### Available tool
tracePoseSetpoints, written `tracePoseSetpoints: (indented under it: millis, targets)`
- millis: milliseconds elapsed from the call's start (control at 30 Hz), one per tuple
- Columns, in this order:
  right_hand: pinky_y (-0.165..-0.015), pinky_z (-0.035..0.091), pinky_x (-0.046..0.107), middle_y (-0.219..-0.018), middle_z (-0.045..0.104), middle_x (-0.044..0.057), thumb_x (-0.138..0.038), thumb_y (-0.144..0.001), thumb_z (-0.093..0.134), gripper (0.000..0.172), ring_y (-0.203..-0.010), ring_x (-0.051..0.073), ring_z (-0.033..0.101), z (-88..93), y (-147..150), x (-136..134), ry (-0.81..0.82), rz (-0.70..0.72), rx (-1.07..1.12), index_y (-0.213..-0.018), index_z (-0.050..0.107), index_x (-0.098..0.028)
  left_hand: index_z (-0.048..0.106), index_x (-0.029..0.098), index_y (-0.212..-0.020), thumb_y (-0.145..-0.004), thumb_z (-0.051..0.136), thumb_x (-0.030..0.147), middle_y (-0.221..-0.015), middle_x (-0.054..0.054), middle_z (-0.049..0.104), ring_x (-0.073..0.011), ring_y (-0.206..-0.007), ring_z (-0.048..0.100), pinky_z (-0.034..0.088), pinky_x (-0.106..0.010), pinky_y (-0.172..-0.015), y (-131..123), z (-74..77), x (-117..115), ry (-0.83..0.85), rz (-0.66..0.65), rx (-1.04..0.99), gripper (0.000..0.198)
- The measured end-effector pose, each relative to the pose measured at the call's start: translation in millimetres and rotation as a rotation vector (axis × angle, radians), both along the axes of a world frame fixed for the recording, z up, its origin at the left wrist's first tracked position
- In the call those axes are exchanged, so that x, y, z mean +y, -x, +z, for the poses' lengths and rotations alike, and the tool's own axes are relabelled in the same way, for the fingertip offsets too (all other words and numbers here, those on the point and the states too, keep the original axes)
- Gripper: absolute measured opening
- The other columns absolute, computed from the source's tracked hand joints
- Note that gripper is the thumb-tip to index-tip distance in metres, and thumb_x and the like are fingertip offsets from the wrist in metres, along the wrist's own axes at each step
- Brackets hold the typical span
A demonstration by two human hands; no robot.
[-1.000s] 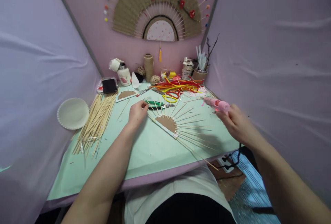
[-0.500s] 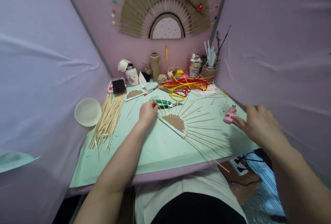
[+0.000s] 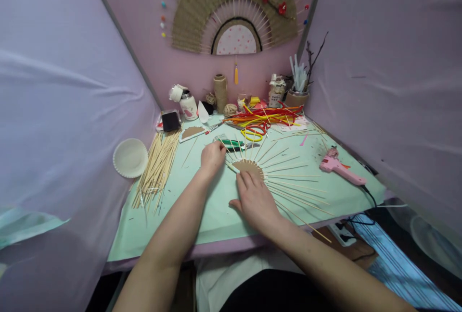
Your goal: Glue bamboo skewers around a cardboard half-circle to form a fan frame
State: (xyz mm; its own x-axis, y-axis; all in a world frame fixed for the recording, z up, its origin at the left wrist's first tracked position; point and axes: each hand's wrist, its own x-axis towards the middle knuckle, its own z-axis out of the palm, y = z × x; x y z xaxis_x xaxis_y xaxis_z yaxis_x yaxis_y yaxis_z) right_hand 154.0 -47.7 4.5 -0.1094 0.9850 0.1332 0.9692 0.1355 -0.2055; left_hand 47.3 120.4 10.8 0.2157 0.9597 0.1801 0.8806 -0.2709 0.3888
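A brown cardboard half-disc lies on the green-covered table with thin wooden sticks fanning out from its curved edge. My left hand is at its upper left end, thumb and fingers pinched on a wooden stick there. Fingers extended, my right hand rests on the half-disc and covers its lower part and straight edge. Just behind the sticks are green-handled cutters. A pink glue gun lies on its side at the right, its cord running off the table edge.
A pile of loose sticks and a white dish are on the left. Behind stand a twine spool, a jar, red and yellow pipe cleaners and scissors. A finished fan hangs on the wall.
My right hand has let go of the glue gun, leaving it on the table, and moved left onto the cardboard half-disc. My left hand keeps its pinch at the fan's left end.
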Motion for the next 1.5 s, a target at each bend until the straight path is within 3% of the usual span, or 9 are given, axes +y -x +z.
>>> tracePoseSetpoints:
  millis: [233, 667, 1500]
  targets:
    - [-0.107, 0.042, 0.048, -0.141, 0.054, 0.025, -0.046, -0.084, 0.072, 0.074, -0.131, 0.038, 0.048, -5.3, 1.6, 3.2, 0.038, -0.019, -0.001, -0.140, 0.050, -0.002, 0.076, 0.020, -0.094, -0.087, 0.052, 0.023, -0.096, -0.012, 0.076, -0.0274, -0.097, 0.069, 0.049, -0.034, -0.085, -1.0, 2.8, -0.5, 0.022, 0.006, 0.048, 0.025]
    - [-0.101, 0.046, 0.048, -0.130, 0.059, 0.024, -0.045, -0.085, 0.070, 0.065, -0.121, 0.038, 0.053, -6.6, 3.0, 4.2, -0.004, -0.020, -0.022, -0.134, 0.055, -0.004, 0.074, 0.023, -0.090, -0.087, 0.052, 0.024, -0.096, -0.010, 0.076, -0.0257, -0.098, 0.068, 0.049, -0.031, -0.082, -3.5, 7.3, -3.5, 0.045, 0.017, 0.129, 0.022]
    - [-0.098, 0.047, 0.048, -0.134, 0.058, 0.024, -0.045, -0.086, 0.069, 0.064, -0.123, 0.038, 0.053, -6.4, 3.7, 5.2, 0.010, -0.039, -0.008, -0.135, 0.055, -0.006, 0.074, 0.020, -0.090, -0.086, 0.053, 0.022, -0.097, -0.013, 0.075, -0.0280, -0.099, 0.069, 0.049, -0.033, -0.086, -6.0, 5.2, -5.3, 0.070, -0.015, 0.158, 0.022]
